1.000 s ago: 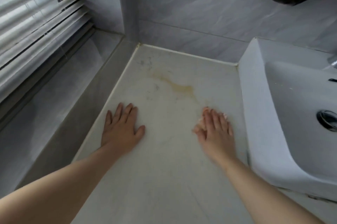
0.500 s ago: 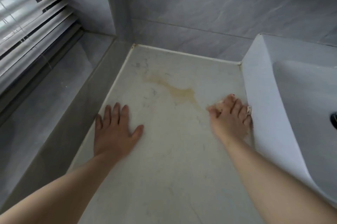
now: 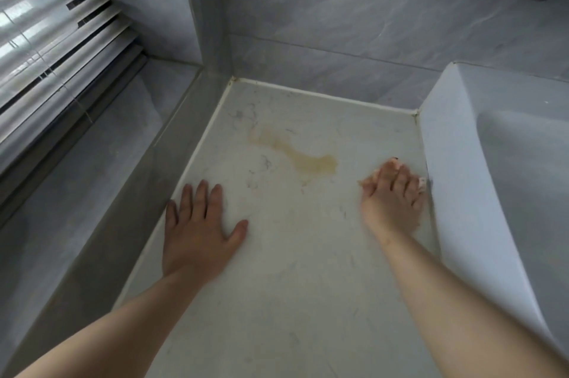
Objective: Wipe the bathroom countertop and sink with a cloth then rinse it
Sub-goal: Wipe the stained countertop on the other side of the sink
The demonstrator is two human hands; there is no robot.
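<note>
Pressing cloth flat under R hand, beside sink.

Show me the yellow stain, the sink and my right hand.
yellow stain (image 3: 314, 163), head view, its darker right end.
sink (image 3: 452, 192), head view, its outer left wall.
right hand (image 3: 392, 197), head view, the back of the hand.

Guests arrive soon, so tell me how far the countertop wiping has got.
Done: nothing plainly; the yellow-brown stain marks the countertop. In hand: the right hand presses a pale cloth flat beside the sink, while the left hand rests flat near the counter's left edge. Left: the stain, the sink, then rinsing the cloth.
</note>
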